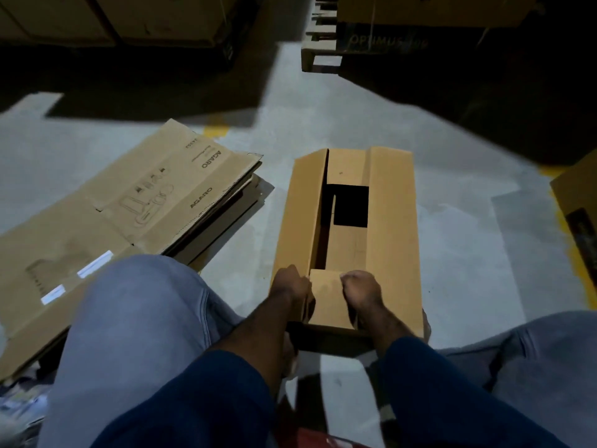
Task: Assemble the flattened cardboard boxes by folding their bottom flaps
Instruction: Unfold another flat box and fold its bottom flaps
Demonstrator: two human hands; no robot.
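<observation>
At the left, a stack of flats (129,221) lay on the floor (468,253), printed faces up and none opened, so we judged most of the job was yet to do; how many sheets it held we could not tell. Just right of the stack, between our knees and reaching away from us, the box (392,286) stood opened into a tube with its bottom end up. Its left flap (303,215) was tilted inward but not down, and a dark gap showed beside it. The left hand (292,286) sat curled at that flap's near end, fingertips at the edge of the near flap (326,302); whether it gripped either one we could not tell. The near flap was folded in and roughly level, and the far flap (347,166) was folded in too, with a dark opening between them. The right hand (360,291) was clenched, knuckles pressing on the near flap, with nothing visible inside it. The right flap (392,221) lay lowest, nearly flat over the end flaps. We judged this bottom about half closed: the left flap needed pushing down to meet the right one. At the far right edge another box (578,202) showed only a corner; whether it was assembled we could not tell.
</observation>
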